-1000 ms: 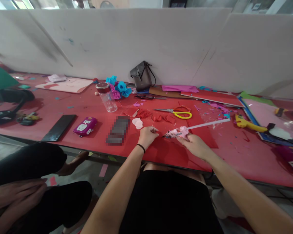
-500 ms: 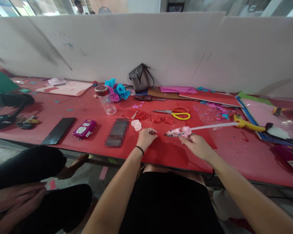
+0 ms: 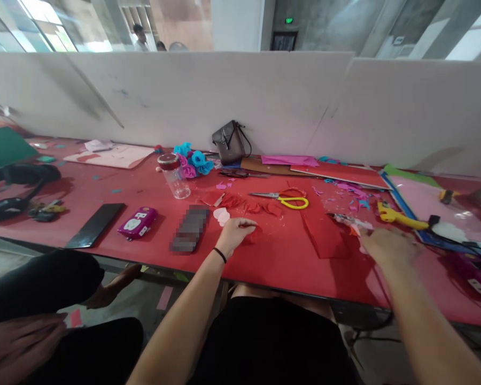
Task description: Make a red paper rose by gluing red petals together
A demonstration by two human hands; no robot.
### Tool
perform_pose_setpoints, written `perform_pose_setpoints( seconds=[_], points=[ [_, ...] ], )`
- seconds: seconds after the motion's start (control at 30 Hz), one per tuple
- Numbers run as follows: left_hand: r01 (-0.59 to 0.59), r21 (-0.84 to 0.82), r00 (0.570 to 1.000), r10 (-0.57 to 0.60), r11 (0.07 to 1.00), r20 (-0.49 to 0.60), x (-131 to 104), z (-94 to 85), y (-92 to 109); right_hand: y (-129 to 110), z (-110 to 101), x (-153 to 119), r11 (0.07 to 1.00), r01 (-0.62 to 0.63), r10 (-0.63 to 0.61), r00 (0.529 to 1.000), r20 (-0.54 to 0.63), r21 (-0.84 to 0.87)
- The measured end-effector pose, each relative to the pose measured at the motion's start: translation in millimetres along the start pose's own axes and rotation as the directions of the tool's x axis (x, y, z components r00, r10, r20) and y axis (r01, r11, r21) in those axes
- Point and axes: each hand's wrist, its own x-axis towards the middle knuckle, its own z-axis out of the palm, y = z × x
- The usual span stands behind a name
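Observation:
My left hand is over the red table, thumb and fingertips pinched together. What they hold, if anything, is too small to make out against the red. Beside it lie pale pink paper petals, with crumpled red paper strips just beyond. My right hand is further right, blurred by motion, at the back end of a pink patterned hot glue gun. The gun's dark nozzle points left. The hand covers its rear, so I cannot tell whether the fingers still grip it. Yellow-and-orange-handled scissors lie between the hands.
A phone, a purple power box and a clear jar stand left. Paper flowers and a dark bag are at the back. A yellow glue gun lies right. Another person sits at the left.
My right hand has moved right and down with the pink glue gun, whose long glue stick is now hidden. My left hand has shifted slightly, fingertips still pinched. The view has tilted up.

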Motion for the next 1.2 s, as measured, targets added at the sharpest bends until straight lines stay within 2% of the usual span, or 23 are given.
perform_pose_setpoints(
  seconds=[0.03,0.07,0.1,0.13,0.17,0.2,0.27,0.33,0.43,0.5,0.53,0.63,0.7,0.77,0.83,0.93,1.03,1.2],
  points=[
    [-0.019,0.001,1.000,0.019,1.000,0.004,1.5,0.4,2.5,-12.8,-0.3,-7.4,0.997,0.062,-0.069,0.987,-0.145,-0.051],
    [-0.037,0.001,0.999,0.037,0.999,0.005,3.3,1.6,4.9,-29.7,1.0,-15.5,0.986,0.158,-0.165,0.968,-0.191,-0.051],
    [-0.054,0.002,0.999,0.054,0.999,0.006,5.5,3.6,7.3,-49.4,4.1,-23.5,0.968,0.251,-0.246,0.959,-0.143,0.021],
    [-0.069,0.003,0.998,0.069,0.998,0.008,7.9,6.2,9.7,-70.6,9.0,-30.6,0.930,0.330,-0.332,0.943,-0.015,0.161],
    [-0.078,0.005,0.997,0.077,0.997,0.014,10.6,9.1,11.8,-91.6,15.5,-36.4,0.881,0.339,-0.404,0.902,0.151,0.331],
    [-0.081,0.009,0.996,0.081,0.997,0.021,13.4,12.1,13.7,-111.0,23.3,-40.4,0.841,0.265,-0.437,0.847,0.304,0.471],
    [-0.079,0.010,0.996,0.078,0.997,0.037,19.1,16.9,16.0,-140.9,40.8,-42.7,0.810,0.069,-0.433,0.739,0.516,0.582],
    [-0.071,-0.002,0.996,0.071,0.998,0.049,24.6,19.5,16.1,-156.4,57.7,-39.7,0.786,-0.004,-0.460,0.665,0.588,0.619],
    [-0.057,-0.012,0.995,0.058,0.998,0.077,32.1,20.0,13.7,-159.4,76.6,-32.0,0.768,-0.016,-0.498,0.615,0.611,0.641],
    [-0.058,-0.022,0.994,0.060,0.998,0.091,36.3,19.7,12.3,-156.3,83.8,-26.9,0.766,-0.029,-0.488,0.625,0.610,0.642],
    [-0.070,-0.039,0.994,0.073,0.997,0.084,38.2,19.9,12.3,-155.0,85.9,-24.2,0.762,-0.046,-0.467,0.651,0.598,0.645],
    [-0.130,-0.154,0.992,0.128,0.980,-0.018,43.2,21.9,14.7,-155.2,88.6,-14.5,0.710,-0.167,-0.299,0.808,0.508,0.684],
    [-0.166,-0.270,0.985,0.146,0.948,-0.092,46.0,23.7,17.4,-158.3,88.9,-7.6,0.614,-0.271,-0.135,0.889,0.437,0.741],
    [-0.194,-0.366,0.979,0.158,0.910,-0.125,47.8,24.6,19.0,-161.7,89.2,-2.9,0.474,-0.333,-0.031,0.919,0.393,0.815],
    [-0.207,-0.387,0.977,0.172,0.899,-0.125,48.2,24.7,19.1,-163.9,89.7,-1.7,0.334,-0.376,0.016,0.919,0.393,0.864],
    [-0.187,-0.356,0.982,0.168,0.916,-0.084,45.3,25.6,18.1,-163.9,90.0,-4.9,0.190,-0.464,0.024,0.883,0.468,0.866],
    [-0.155,-0.332,0.987,0.161,0.931,-0.007,39.8,29.4,19.3,-162.1,89.0,-8.4,0.115,-0.528,0.002,0.847,0.532,0.841],
    [-0.107,-0.292,0.988,0.135,0.950,0.077,33.5,35.8,23.2,-162.2,85.5,-9.2,0.062,-0.542,-0.003,0.839,0.543,0.838]
  ],
)
